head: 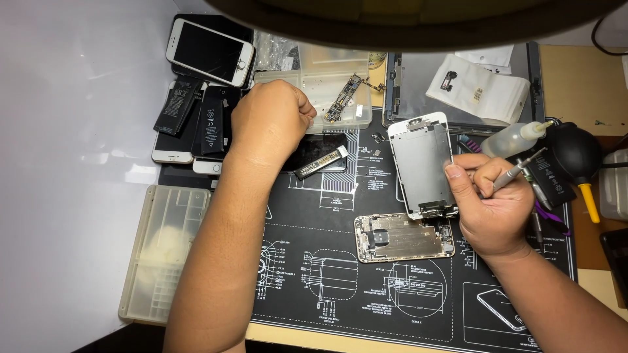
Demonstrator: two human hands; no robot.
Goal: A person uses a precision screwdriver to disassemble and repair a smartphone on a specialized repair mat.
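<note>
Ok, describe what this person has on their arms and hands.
Nothing is worn. The left hand and its forearm are bare up to the frame edge: no sleeve, glove, watch or ring shows. The right hand and forearm are bare as well, with no sleeve, glove or wristband in view. No cables or markings appear on either arm.

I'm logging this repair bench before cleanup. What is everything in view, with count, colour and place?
repair mat: one, black, centre
screen panel: one, silver-backed, in right hand
screwdriver: one, grey, in right hand
phone shell: one, gold, on mat
circuit board: one, on clear tray
batteries: two, black, upper left on stacked phones
white phone: one, top left
squeeze bottle: one, clear, right
air blower: one, black, right
parts box: one, clear, left
left hand: at tray
right hand: right of centre
</note>
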